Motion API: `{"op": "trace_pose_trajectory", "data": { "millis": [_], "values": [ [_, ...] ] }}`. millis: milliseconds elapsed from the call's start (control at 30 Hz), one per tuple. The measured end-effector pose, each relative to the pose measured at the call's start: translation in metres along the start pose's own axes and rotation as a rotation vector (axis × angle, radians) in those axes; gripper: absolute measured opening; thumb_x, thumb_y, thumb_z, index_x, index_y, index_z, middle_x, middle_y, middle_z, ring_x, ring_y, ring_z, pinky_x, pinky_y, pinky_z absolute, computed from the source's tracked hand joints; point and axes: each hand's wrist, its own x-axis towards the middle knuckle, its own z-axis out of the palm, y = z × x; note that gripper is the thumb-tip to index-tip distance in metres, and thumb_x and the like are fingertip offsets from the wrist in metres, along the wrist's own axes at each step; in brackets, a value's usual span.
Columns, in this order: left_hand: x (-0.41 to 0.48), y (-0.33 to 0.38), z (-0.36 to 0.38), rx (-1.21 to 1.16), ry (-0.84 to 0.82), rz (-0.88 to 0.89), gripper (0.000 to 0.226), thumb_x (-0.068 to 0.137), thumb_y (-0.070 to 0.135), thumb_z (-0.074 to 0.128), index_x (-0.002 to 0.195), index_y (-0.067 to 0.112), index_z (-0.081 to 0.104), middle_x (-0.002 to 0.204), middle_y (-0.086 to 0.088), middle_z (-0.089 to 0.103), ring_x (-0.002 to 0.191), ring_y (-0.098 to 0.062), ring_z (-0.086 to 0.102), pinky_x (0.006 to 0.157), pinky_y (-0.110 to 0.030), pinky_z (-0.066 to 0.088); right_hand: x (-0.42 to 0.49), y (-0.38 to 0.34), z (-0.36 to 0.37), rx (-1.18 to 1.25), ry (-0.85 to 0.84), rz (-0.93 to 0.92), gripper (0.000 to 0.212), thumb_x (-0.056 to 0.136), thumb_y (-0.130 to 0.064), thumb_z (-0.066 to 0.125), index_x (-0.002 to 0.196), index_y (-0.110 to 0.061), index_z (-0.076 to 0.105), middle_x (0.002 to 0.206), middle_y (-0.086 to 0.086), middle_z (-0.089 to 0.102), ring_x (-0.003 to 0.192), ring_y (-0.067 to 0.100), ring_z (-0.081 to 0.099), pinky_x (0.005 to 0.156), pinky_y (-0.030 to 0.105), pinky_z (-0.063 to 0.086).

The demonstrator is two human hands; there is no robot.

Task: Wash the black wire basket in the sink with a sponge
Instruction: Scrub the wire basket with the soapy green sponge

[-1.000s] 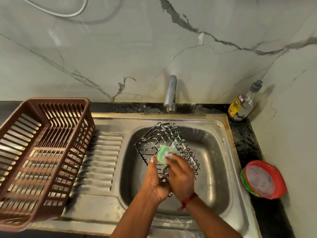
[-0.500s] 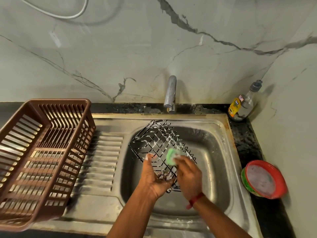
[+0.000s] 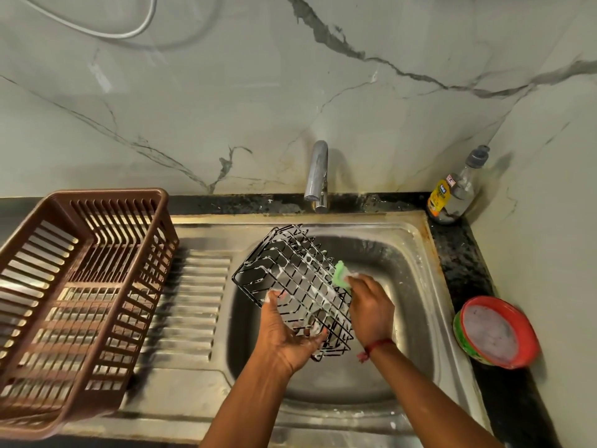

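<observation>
Well, above the sink (image 3: 412, 305) the left hand (image 3: 287, 333) grips the near end of the tilted black wire basket (image 3: 290, 273), the right hand (image 3: 371, 305) pinches a green sponge (image 3: 341, 275) to its right side, wires sudsy, rinsing apparently left.

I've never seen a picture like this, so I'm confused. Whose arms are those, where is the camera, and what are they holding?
There is no machine here, only a person. The camera sits on their head and looks down, so you see their own arms. The left hand grips a soapy black wire basket, tilted over the steel sink. The right hand holds a green sponge against its wires. The tap stands behind. A brown plastic crate stands on the draining board at the left. At the right are a soap bottle and a red bowl.
</observation>
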Motion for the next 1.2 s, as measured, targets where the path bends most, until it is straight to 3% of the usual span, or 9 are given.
{"op": "trace_pose_trajectory", "data": {
  "millis": [133,300,400,500,700,800,900,1100,1200],
  "values": [
    [0.000,0.005,0.000,-0.050,-0.002,-0.007,0.065,0.085,0.053,0.065,0.125,0.002,0.055,0.119,-0.027,0.055,0.100,-0.043,0.058,0.079,-0.050,0.056,-0.058,-0.023,-0.003,0.097,0.007,-0.086,0.027,0.075,0.003,0.064,0.096,-0.010,0.074,0.100,0.007,0.069,0.091,0.020,0.065,0.085,0.022,0.051],
    [-0.003,0.007,0.001,-0.024,-0.030,0.040,0.035,0.091,0.044,0.061,0.094,0.009,0.067,0.101,-0.021,0.067,0.092,-0.039,0.062,0.070,-0.049,0.054,-0.103,-0.026,-0.006,0.133,-0.026,-0.113,0.024,0.079,-0.006,0.059,0.095,-0.015,0.074,0.100,0.003,0.068,0.090,0.014,0.066,0.079,0.023,0.054],
    [-0.005,0.006,0.001,-0.009,-0.024,0.045,0.040,0.088,0.044,0.062,0.101,0.007,0.067,0.103,-0.022,0.066,0.094,-0.037,0.060,0.078,-0.046,0.054,-0.077,-0.019,-0.012,0.148,0.078,0.079,0.025,0.081,-0.008,0.054,0.095,-0.013,0.073,0.097,0.003,0.068,0.081,0.016,0.065,0.072,0.020,0.049],
    [-0.004,0.003,-0.001,-0.003,-0.028,0.043,0.047,0.083,0.045,0.064,0.108,0.005,0.066,0.107,-0.022,0.063,0.095,-0.037,0.057,0.096,-0.049,0.053,-0.027,-0.008,-0.016,0.116,0.132,0.275,0.026,0.077,0.006,0.062,0.094,-0.010,0.073,0.090,0.006,0.069,0.071,0.021,0.064,0.060,0.025,0.048],
    [-0.003,-0.002,-0.002,-0.059,-0.014,0.040,0.052,0.085,0.048,0.065,0.107,0.002,0.055,0.108,-0.019,0.049,0.097,-0.036,0.051,0.087,-0.049,0.054,-0.010,-0.001,-0.008,0.035,-0.077,0.227,0.036,0.072,0.010,0.062,0.098,-0.013,0.072,0.092,0.005,0.065,0.074,0.021,0.062,0.064,0.029,0.055],
    [-0.002,0.000,-0.006,-0.087,-0.011,0.073,0.052,0.085,0.049,0.063,0.107,0.002,0.055,0.104,-0.018,0.047,0.094,-0.034,0.048,0.099,-0.047,0.052,-0.048,-0.013,-0.009,0.063,-0.084,0.232,0.040,0.068,0.012,0.064,0.096,-0.016,0.071,0.090,0.001,0.062,0.069,0.017,0.061,0.063,0.018,0.044],
    [0.000,0.000,-0.006,-0.093,-0.010,0.091,0.049,0.088,0.050,0.061,0.105,0.005,0.057,0.102,-0.018,0.048,0.086,-0.031,0.047,0.093,-0.045,0.053,-0.074,-0.032,-0.009,0.113,-0.077,0.306,0.039,0.067,0.013,0.066,0.094,-0.016,0.072,0.089,0.001,0.064,0.066,0.016,0.062,0.060,0.010,0.036],
    [0.000,-0.005,0.000,-0.091,-0.052,0.095,0.052,0.089,0.052,0.062,0.110,0.004,0.061,0.109,-0.021,0.052,0.096,-0.033,0.051,0.103,-0.050,0.051,-0.059,-0.053,-0.019,0.120,-0.021,0.493,0.033,0.071,0.005,0.065,0.093,-0.018,0.074,0.086,0.001,0.067,0.066,0.019,0.062,0.056,0.021,0.041],
    [-0.001,-0.008,0.008,-0.089,-0.070,0.107,0.060,0.088,0.054,0.063,0.119,0.003,0.059,0.116,-0.022,0.055,0.098,-0.036,0.056,0.083,-0.047,0.058,-0.054,-0.067,-0.026,0.150,0.013,0.413,0.037,0.069,0.005,0.067,0.095,-0.021,0.073,0.085,0.000,0.067,0.067,0.018,0.063,0.058,0.018,0.039]
  ]
}}
